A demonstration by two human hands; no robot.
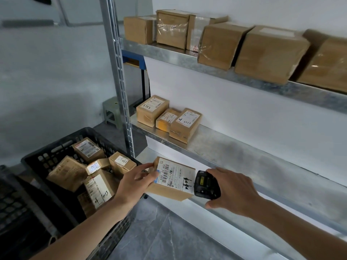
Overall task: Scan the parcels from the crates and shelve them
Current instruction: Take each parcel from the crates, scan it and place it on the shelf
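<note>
My left hand (136, 182) grips a brown cardboard parcel (173, 178) by its left edge, with the white barcode label facing up. My right hand (231, 191) holds a black handheld scanner (205, 185) right beside the parcel's right edge, its window turned toward the label. Both sit in front of the lower metal shelf (244, 166). To the left, a black plastic crate (56, 152) holds several more labelled parcels (97, 186).
Three labelled parcels (169, 118) stand at the left end of the lower shelf; the rest of it is bare metal. The upper shelf (187, 59) carries a row of several brown boxes. A steel upright (120, 81), a green stool (112, 113) and dark floor lie nearby.
</note>
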